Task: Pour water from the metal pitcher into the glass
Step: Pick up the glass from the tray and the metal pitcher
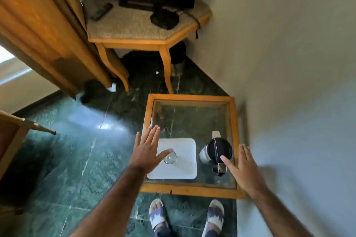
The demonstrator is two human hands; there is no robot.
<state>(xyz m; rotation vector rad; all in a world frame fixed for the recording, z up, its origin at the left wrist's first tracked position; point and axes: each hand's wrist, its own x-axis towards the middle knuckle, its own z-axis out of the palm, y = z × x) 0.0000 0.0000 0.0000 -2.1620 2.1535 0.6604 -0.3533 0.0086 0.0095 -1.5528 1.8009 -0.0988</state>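
While both hands hover with fingers spread and holding nothing, the glass (170, 157) stands empty on the white tray (185, 169), beside the left hand (146, 151). The metal pitcher (215, 153) sits just right of the tray on the glass surface (192, 117), its handle near the right hand (243, 169). A careless reach by the left hand could tip the light glass, and a lidded pitcher may gush suddenly.

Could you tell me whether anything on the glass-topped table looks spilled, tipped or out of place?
Nothing stands out: the glass stands upright on the white tray, the metal pitcher upright beside it, no spill visible.
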